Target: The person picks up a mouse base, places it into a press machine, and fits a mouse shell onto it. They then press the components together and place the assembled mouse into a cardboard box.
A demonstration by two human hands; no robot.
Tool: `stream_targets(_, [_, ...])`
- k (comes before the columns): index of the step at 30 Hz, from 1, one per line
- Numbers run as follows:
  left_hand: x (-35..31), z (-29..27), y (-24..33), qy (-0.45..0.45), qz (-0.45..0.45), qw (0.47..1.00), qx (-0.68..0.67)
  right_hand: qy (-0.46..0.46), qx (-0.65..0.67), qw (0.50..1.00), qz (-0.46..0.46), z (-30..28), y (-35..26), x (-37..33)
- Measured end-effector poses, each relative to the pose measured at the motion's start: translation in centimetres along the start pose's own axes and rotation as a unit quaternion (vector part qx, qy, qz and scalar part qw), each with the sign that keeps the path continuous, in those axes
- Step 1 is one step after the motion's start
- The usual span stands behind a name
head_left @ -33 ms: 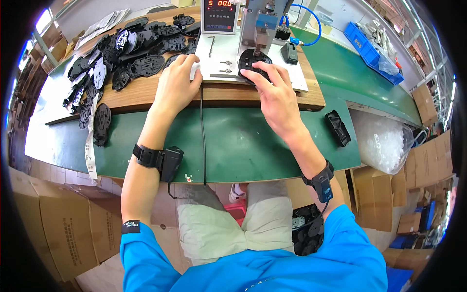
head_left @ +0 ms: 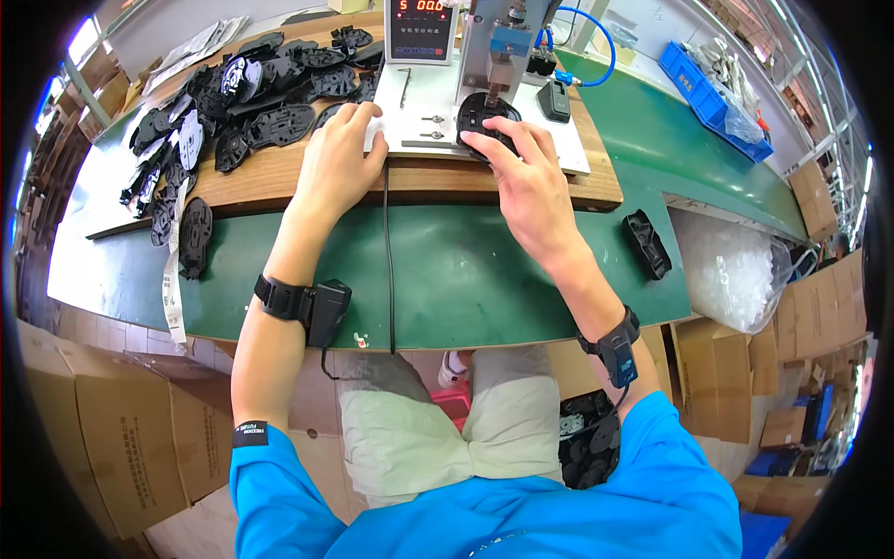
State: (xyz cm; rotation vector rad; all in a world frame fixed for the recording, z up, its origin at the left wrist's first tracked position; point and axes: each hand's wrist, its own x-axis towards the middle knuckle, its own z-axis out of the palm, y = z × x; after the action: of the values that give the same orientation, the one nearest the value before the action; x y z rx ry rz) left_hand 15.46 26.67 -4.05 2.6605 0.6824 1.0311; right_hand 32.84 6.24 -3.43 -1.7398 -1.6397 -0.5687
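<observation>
An oval black plastic shell (head_left: pixel 477 114), shaped like a computer mouse base, lies under the head of a bench press (head_left: pixel 503 56) on its white base plate. My right hand (head_left: pixel 535 186) grips the near right side of the shell with thumb and fingers; the fingers hide part of it. My left hand (head_left: pixel 343 158) rests at the left edge of the white plate, fingers loosely bent and thumb apart, with nothing visible in it. Just beyond it spreads a pile of similar black shells (head_left: pixel 279 124). Two small metal pieces (head_left: pixel 432 136) lie on the plate between my hands.
A control box (head_left: pixel 421 33) with a red display stands behind the plate. A small black block (head_left: pixel 553 102) sits to its right. On the green table lie a black plastic frame (head_left: pixel 646 244) and a cable (head_left: pixel 389 252). A blue crate (head_left: pixel 715 102) stands far right.
</observation>
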Motion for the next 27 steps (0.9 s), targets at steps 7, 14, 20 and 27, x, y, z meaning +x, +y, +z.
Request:
stream_targets(7, [0.0, 0.3, -0.3, 0.013, 0.023, 1.000, 0.002, -0.001, 0.004, 1.000, 0.001, 0.0, -0.1, 0.0])
stream_targets(14, [0.6, -0.1, 1.0, 0.098, 0.069, 0.992, -0.042, 0.016, 0.041, 0.999, -0.010, 0.2, 0.6, -0.1])
stream_targets(20, [0.8, -0.4, 1.6, 0.118, 0.069, 0.984, -0.111, 0.085, 0.108, 0.990, -0.021, 0.3, 0.3, 0.4])
stream_targets(27, [0.7, -0.5, 1.3, 0.103, 0.057, 0.983, -0.140, 0.133, 0.166, 0.974, -0.076, 0.1, -0.4, 0.5])
